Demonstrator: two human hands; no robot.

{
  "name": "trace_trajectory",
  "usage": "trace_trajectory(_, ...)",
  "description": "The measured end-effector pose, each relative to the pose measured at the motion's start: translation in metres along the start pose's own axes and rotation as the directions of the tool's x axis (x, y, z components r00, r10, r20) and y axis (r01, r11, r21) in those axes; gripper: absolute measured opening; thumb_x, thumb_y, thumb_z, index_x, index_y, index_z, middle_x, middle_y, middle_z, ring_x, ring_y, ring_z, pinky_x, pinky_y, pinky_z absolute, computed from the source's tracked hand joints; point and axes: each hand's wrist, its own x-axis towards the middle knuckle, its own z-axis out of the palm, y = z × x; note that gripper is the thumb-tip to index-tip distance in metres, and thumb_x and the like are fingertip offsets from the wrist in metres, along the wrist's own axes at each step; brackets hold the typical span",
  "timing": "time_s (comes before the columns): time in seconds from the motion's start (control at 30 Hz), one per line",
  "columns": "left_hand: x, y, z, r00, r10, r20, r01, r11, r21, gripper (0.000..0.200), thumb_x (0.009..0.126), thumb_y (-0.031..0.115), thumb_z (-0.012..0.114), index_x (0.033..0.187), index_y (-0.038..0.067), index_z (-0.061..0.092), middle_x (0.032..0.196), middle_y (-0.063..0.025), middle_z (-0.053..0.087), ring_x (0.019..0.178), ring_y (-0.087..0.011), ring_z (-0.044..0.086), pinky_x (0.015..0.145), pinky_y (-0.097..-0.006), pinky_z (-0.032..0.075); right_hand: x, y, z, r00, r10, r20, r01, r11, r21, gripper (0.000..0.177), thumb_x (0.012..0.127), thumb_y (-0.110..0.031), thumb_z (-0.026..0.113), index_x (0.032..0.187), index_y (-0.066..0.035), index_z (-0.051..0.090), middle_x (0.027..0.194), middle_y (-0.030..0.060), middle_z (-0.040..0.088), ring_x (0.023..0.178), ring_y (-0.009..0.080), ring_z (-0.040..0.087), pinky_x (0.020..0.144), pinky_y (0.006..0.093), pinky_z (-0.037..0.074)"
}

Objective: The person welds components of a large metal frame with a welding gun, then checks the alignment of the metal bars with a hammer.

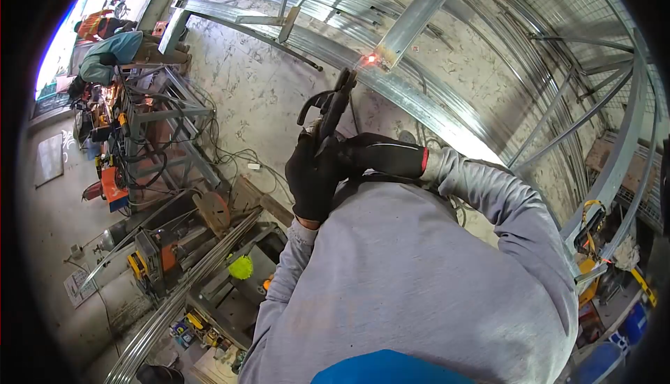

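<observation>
Both your hands wear black gloves of a smooth, slightly shiny fabric. Your left hand (312, 178) is wrapped round the grip of the welding torch (335, 105), fingers closed tight on it. Your right hand (380, 155) (the one with the red band at the cuff) is pressed against the left and closed on the same grip from the other side. Grey knit sleeves run back from both.

The torch is dark and matt, with a curved trigger guard and a narrow neck that angles up and away from you. Its tip sits just short of an orange glowing spot (372, 58). That spot lies where the end of a straight galvanised channel (419, 11) touches a long curved rail (433, 115). Both are bright, thin, folded sheet steel with sharp edges.

The floor (251, 98) under them is pale and mottled like worn stone. More curved strips and a panel of wire mesh (558, 0) lie beyond the rail, on the right. A thin dark rod (265, 39) lies on the floor left of the weld point, clear of the torch.

To your left a tangle of black cables (230, 154) runs from a steel rack (160, 126), and a bundle of long metal lengths (181, 293) leans past a yellow machine (150, 262). Another person (112, 53) in a teal top bends over work, well apart from you.
</observation>
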Motion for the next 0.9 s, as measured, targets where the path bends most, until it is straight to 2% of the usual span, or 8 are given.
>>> trace_trajectory(0.1,0.001,0.0,-0.006,0.997,-0.045,0.056,0.042,0.998,0.05,0.028,0.095,0.017,0.071,0.116,-0.003,0.072,0.084,-0.0138,0.077,0.073,-0.0179,0.075,0.065,-0.0326,0.057,0.007,0.008,-0.003,0.998,-0.032,0.055,0.031,0.999,0.013,0.036,0.108,-0.034,0.058,0.123,-0.003,0.069,0.106,0.0015,0.068,0.095,0.01,0.061,0.087,0.0288,0.051)
trace_trajectory(0.2,0.001,0.006,-0.006,0.994,-0.095,0.06,0.094,0.995,0.019,0.027,0.095,0.015,0.071,0.116,-0.003,0.072,0.083,-0.0141,0.077,0.073,-0.0178,0.076,0.067,-0.0322,0.057,-0.002,-0.004,0.004,1.0,0.003,-0.022,-0.004,1.0,-0.029,0.035,0.108,-0.032,0.057,0.123,-0.002,0.069,0.109,0.0016,0.068,0.097,0.0101,0.061,0.088,0.0294,0.051)
trace_trajectory(0.3,0.002,0.012,-0.008,0.987,-0.131,0.095,0.13,0.991,0.021,0.029,0.095,0.014,0.071,0.118,-0.003,0.072,0.085,-0.0152,0.077,0.076,-0.0185,0.077,0.067,-0.0321,0.058,0.008,0.009,-0.003,0.999,-0.005,0.053,0.005,1.0,-0.002,0.035,0.108,-0.031,0.057,0.124,-0.002,0.068,0.109,0.0019,0.068,0.098,0.0104,0.06,0.089,0.0293,0.051)
trace_trajectory(0.53,0.002,0.0,-0.006,0.993,-0.087,0.08,0.082,0.995,0.054,0.033,0.094,0.015,0.071,0.122,-0.003,0.07,0.088,-0.0161,0.078,0.077,-0.0202,0.077,0.069,-0.0329,0.058,0.006,0.009,-0.004,0.999,0.001,0.032,0.001,0.999,-0.044,0.036,0.109,-0.031,0.056,0.126,-0.001,0.068,0.111,0.0024,0.069,0.101,0.0105,0.061,0.092,0.0291,0.05)
trace_trajectory(0.6,0.001,-0.001,-0.003,0.997,-0.054,0.049,0.054,0.999,0.001,0.026,0.099,0.019,0.071,0.111,-0.004,0.07,0.074,-0.006,0.068,0.067,-0.0085,0.06,0.061,-0.0275,0.048,0.007,0.011,-0.004,1.0,-0.007,0.031,0.009,0.999,-0.054,0.036,0.109,-0.03,0.055,0.126,-0.002,0.068,0.112,0.0026,0.069,0.102,0.0105,0.061,0.092,0.0291,0.05)
trace_trajectory(0.73,0.001,-0.004,-0.001,1.0,0.016,0.0,-0.016,1.0,0.01,0.028,0.098,0.018,0.07,0.115,-0.004,0.07,0.075,-0.0061,0.067,0.067,-0.0081,0.061,0.06,-0.0271,0.049,0.005,0.01,-0.005,0.999,-0.002,0.034,0.004,0.998,-0.056,0.036,0.109,-0.03,0.054,0.127,-0.002,0.068,0.113,0.0026,0.069,0.102,0.0104,0.061,0.092,0.0293,0.05)
trace_trajectory(0.8,0.001,-0.002,-0.005,0.994,-0.083,0.07,0.08,0.996,0.038,0.032,0.098,0.016,0.07,0.123,-0.004,0.07,0.077,-0.006,0.068,0.068,-0.0075,0.062,0.06,-0.0264,0.049,0.005,0.01,-0.005,0.999,-0.022,0.034,0.025,0.994,-0.108,0.037,0.109,-0.031,0.054,0.127,-0.002,0.067,0.113,0.0027,0.069,0.102,0.0107,0.061,0.093,0.0294,0.05)
trace_trajectory(0.9,0.001,-0.006,-0.004,0.995,-0.074,0.071,0.075,0.997,-0.004,0.035,0.098,0.015,0.07,0.129,-0.003,0.069,0.08,-0.0056,0.07,0.069,-0.0076,0.064,0.061,-0.0263,0.051,0.004,0.006,-0.003,0.999,0.001,0.034,0.001,0.998,-0.055,0.036,0.109,-0.031,0.053,0.125,-0.002,0.067,0.112,0.0028,0.068,0.102,0.011,0.061,0.093,0.0298,0.05)
